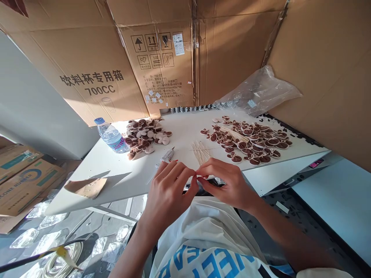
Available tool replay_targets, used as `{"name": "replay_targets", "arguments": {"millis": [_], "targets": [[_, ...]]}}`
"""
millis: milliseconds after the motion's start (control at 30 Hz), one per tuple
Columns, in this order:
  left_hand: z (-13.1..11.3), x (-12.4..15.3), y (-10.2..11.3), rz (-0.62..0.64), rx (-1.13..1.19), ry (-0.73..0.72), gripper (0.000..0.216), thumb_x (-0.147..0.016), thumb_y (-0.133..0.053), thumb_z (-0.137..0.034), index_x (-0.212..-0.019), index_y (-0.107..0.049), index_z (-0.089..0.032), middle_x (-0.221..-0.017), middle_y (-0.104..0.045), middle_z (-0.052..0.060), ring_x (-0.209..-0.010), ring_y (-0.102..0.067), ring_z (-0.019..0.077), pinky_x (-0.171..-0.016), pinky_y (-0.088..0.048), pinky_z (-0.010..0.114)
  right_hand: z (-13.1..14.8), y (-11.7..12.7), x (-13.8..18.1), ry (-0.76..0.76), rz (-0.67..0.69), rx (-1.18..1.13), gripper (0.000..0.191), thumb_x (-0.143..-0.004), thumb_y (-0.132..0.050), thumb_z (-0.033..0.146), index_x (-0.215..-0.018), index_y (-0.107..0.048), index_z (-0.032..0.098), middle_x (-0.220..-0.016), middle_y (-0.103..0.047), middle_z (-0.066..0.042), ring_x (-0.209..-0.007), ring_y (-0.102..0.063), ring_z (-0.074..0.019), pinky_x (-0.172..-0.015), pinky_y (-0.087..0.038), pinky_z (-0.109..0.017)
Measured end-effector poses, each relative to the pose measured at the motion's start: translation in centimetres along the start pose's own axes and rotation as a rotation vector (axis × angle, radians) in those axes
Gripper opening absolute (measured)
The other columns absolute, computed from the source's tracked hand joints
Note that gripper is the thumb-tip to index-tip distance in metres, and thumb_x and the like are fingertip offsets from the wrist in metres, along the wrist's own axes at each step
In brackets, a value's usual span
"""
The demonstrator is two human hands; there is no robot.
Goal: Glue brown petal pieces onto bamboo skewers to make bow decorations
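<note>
My left hand (173, 189) and my right hand (224, 180) meet fingertip to fingertip over the table's front edge. Thumb and forefinger of each are pinched together, and whatever lies between them is too small to make out. Just beyond the fingers, a loose bunch of thin cream cords (200, 153) lies on the white table (185, 133). A small white tube with a pointed tip (167, 156) rests by my left hand. Farther right spreads a heap of brown, pale-edged padded pieces with cord bows (255, 141). Brown and cream padded pieces (146, 135) are piled at the left.
A water bottle (111, 136) leans by the left pile. A torn cardboard piece (86, 187) sits at the left edge. Tall cardboard panels (95, 50) wall off the back, with a clear plastic bag (261, 92) before them. Boxes (26, 181) and coiled cable (62, 262) are on the floor.
</note>
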State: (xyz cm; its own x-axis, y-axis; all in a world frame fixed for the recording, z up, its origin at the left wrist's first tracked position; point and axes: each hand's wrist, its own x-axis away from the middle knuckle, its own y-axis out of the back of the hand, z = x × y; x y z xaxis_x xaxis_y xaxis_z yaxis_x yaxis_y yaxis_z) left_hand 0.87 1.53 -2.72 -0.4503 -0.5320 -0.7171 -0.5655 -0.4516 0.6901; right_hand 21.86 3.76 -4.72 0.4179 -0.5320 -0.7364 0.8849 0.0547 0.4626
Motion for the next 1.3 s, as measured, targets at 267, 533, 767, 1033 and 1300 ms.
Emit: {"name": "replay_targets", "arguments": {"millis": [267, 533, 767, 1033, 1300], "targets": [[0.6, -0.1, 1.7, 0.203, 0.172, 0.001, 0.015, -0.109, -0.058, -0.014, -0.095, -0.060, -0.021, -0.083, -0.067, 0.001, -0.073, -0.052, 0.0179, -0.079, -0.043, 0.037, -0.2, 0.2, 0.1, 0.111, 0.051, -0.026, 0.016, -0.101, -0.071, 0.005, -0.105, -0.071, 0.020, -0.098, -0.080, -0.011, -0.088, -0.074, -0.0206, -0.076, -0.063, -0.034], [0.9, -0.2, 2.5, 0.386, 0.394, -0.050, 0.017, -0.108, -0.051, -0.012, -0.095, -0.056, -0.021, -0.077, -0.062, -0.001, -0.070, -0.051, 0.0168, -0.070, -0.041, 0.034, 0.1, 0.5, 0.3, 0.010, 0.100, -0.200, 0.017, -0.095, -0.075, 0.007, -0.098, -0.071, 0.024, -0.091, -0.078, -0.004, -0.078, -0.071, -0.0163, -0.072, -0.058, -0.030], [0.4, 0.1, 2.5, 0.366, 0.432, 0.036, 0.012, -0.108, -0.053, -0.022, -0.096, -0.056, -0.022, -0.074, -0.060, -0.001, -0.067, -0.050, 0.0171, -0.064, -0.040, 0.033, 0.4, 0.7, 0.4, -0.020, 0.089, -0.283, 0.014, -0.098, -0.077, 0.012, -0.098, -0.073, 0.025, -0.095, -0.080, -0.004, -0.080, -0.074, -0.0165, -0.072, -0.059, -0.030], [0.5, 0.0, 2.6, 0.412, 0.383, 0.031, 0.015, -0.114, -0.048, -0.022, -0.101, -0.055, -0.022, -0.081, -0.066, 0.001, -0.069, -0.056, 0.0177, -0.064, -0.041, 0.032, 0.5, 0.7, 0.6, -0.021, 0.088, -0.189, 0.014, -0.098, -0.076, 0.011, -0.099, -0.072, 0.025, -0.097, -0.080, -0.005, -0.080, -0.074, -0.0172, -0.072, -0.059, -0.031], [0.4, -0.1, 2.8, 0.453, 0.512, 0.045, 0.016, -0.114, -0.045, -0.023, -0.099, -0.052, -0.023, -0.079, -0.064, 0.000, -0.064, -0.057, 0.0154, -0.062, -0.044, 0.030, 0.7, 0.6, 0.4, -0.067, 0.099, -0.350, 0.017, -0.092, -0.079, 0.011, -0.091, -0.071, 0.025, -0.093, -0.080, -0.003, -0.075, -0.073, -0.0159, -0.070, -0.059, -0.029]]}}
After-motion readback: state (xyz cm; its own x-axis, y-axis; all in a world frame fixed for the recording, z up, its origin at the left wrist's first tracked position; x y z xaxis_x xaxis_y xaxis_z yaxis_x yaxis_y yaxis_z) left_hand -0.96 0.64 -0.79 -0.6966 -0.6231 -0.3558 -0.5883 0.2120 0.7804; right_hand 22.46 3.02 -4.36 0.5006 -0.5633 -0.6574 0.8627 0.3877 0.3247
